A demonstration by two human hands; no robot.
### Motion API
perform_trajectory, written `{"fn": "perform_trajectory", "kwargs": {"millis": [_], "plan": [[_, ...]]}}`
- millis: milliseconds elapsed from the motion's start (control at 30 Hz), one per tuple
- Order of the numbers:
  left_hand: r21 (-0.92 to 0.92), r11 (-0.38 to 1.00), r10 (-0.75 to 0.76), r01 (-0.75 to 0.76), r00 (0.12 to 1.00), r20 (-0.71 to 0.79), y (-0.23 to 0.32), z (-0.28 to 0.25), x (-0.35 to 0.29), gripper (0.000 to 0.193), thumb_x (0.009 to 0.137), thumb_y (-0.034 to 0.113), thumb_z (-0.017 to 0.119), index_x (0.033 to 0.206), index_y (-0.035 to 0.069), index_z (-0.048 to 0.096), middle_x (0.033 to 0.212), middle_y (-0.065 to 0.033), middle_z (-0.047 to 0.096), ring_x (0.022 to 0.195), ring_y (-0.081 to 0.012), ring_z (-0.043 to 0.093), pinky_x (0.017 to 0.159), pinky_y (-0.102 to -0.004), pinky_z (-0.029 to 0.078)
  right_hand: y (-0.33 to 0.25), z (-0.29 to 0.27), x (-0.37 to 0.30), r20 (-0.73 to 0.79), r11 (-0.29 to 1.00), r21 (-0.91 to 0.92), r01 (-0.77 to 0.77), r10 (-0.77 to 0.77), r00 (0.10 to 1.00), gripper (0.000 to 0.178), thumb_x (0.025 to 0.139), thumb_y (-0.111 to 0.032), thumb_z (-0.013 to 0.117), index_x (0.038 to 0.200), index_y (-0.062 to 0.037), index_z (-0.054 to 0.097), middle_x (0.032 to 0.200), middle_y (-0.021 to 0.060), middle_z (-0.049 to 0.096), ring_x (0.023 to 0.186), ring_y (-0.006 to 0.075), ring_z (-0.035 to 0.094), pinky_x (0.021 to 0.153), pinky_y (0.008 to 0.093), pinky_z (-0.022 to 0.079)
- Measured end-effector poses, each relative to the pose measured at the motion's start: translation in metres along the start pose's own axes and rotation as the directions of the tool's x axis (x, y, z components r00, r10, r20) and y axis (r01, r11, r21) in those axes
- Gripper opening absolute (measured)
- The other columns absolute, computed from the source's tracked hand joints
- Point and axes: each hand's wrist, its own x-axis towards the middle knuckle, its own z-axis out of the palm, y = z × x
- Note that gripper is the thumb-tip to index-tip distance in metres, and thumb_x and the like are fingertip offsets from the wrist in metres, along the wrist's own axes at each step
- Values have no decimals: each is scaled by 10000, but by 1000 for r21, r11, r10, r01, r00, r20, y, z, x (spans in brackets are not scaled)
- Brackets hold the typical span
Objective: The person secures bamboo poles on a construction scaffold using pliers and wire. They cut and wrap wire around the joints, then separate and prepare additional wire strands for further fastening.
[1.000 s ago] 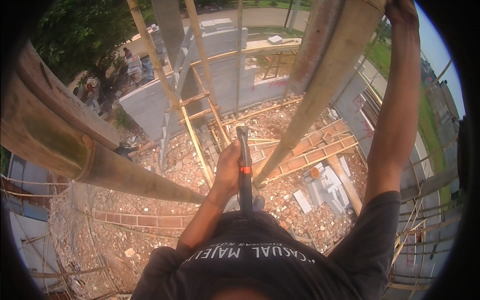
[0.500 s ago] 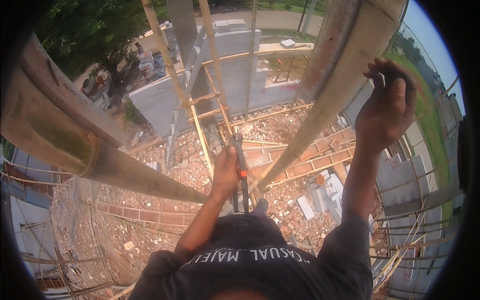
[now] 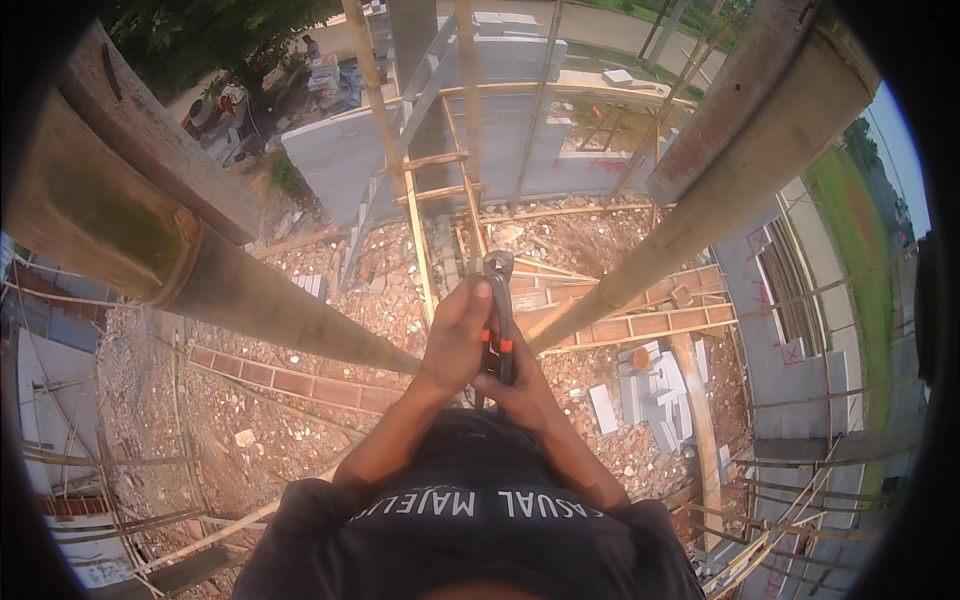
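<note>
A pair of dark end-cutting pincers [image 3: 498, 266] with orange-red bands on its handles stands upright in front of my chest, jaws uppermost. My left hand [image 3: 457, 330] is closed around it just below the jaws, thumb pointing up. Lower down, my right hand [image 3: 522, 388] has its fingers around the handles. Both forearms reach in from the dark shirt. The handle ends are partly hidden behind the hands.
Thick bamboo poles slant past me on the left [image 3: 270, 290] and right [image 3: 640, 262]. Far below lie brick rubble [image 3: 570, 235], wooden forms [image 3: 640, 327] and pale blocks [image 3: 655, 395]. A grey block wall [image 3: 345, 165] stands beyond, near a bamboo ladder [image 3: 437, 160].
My right hand has come down from its raised place at the right and now grips the pincers' handles beside my left hand. The view has shifted slightly.
</note>
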Motion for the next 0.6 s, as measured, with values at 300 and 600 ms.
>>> {"fn": "perform_trajectory", "kwargs": {"millis": [300, 600], "plan": [[-115, 990, -73, 80, 995, 63, 25, 9, -9, 483, 1061, 387, 393, 1218, -32, 576, 983, -128, 676, 870, -161, 640, 683, -227, 503, 23, -12, -21, -151, 988, -140, 69, -90, 984, 351, 1034, -196, 506, 1312, 18, 526, 1171, 81, 636, 1079, 138, 584, 941, 312, 461], [-568, 797, -133, 203, 978, 163, 29, -9, 13, 394, 1054, 369, 426, 1016, 11, 584, 575, 35, 318, 448, -67, 283, 404, -220, 246, -7, -63, -68, -518, 929, -279, 244, -360, 776, 356, 981, -212, 558, 1261, 7, 573, 1072, 44, 594, 965, 124, 554, 865, 298, 449]]}}
